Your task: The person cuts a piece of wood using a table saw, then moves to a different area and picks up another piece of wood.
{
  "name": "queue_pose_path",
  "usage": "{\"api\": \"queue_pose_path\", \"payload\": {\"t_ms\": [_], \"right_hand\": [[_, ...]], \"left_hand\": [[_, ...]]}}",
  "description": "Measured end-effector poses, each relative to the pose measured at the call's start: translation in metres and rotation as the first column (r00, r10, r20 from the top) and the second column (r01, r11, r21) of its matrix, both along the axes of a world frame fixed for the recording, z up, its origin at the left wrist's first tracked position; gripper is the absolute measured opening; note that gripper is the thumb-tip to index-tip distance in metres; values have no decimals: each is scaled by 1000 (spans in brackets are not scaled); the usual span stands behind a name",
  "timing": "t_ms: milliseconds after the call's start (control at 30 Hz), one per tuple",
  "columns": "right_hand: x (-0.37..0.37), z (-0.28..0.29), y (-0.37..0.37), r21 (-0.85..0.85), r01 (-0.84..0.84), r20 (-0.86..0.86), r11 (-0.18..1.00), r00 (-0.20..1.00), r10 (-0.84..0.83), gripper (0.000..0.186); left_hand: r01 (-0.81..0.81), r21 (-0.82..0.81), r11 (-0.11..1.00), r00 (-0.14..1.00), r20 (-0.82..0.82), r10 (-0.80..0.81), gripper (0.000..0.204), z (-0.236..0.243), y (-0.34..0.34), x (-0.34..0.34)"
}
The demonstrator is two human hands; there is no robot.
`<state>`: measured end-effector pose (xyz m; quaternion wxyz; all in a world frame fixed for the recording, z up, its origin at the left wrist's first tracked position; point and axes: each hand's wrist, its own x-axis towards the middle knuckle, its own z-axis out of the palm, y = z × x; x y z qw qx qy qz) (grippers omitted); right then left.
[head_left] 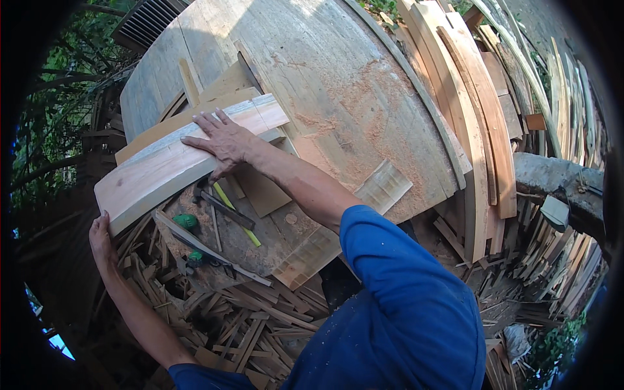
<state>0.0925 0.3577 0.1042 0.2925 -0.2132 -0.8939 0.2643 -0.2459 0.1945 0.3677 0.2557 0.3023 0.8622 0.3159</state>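
Observation:
A pale wooden board (143,180) lies slanted over other pieces on the worn wooden worktop (364,71), its near-left end jutting past them. My left hand (103,239) grips that end with curled fingers. My right hand (218,143) rests on the board with fingers spread. Beneath it are a tan sheet (263,192), a dark hammer-like tool (231,208), a yellow strip (234,214) and green power tools (185,221). A thin pale strip (214,250) lies beside them.
Stacked long boards (484,162) line the worktop's right side. Wood offcuts (266,305) litter the ground below. A weathered beam (559,179) is at the right, with more slats beyond. Foliage (52,117) borders the left, near a dark grille (149,19). Sawdust covers part of the worktop.

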Motion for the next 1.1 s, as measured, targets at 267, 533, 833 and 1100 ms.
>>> {"api": "queue_pose_path", "payload": {"t_ms": [267, 533, 833, 1100], "right_hand": [[-2, -2, -2, -43, 28, -12, 999, 1000, -28, 114], [11, 0, 1, -58, 57, -21, 997, 998, -58, 115], [-8, 0, -22, -9, 25, 20, 1000, 1000, -24, 106], [7, -10, -8, 11, 123, 115, 992, 986, -124, 104]], "left_hand": [[-394, 627, 672, 823, 566, -45, 46, -52, -28, 40], [-604, 648, 464, 781, 597, 183, 62, -106, 39, 113], [-637, 717, 283, 767, 550, 331, 55, -110, 11, 89], [-570, 806, 163, 814, 526, 245, 57, -98, 44, 119]]}}
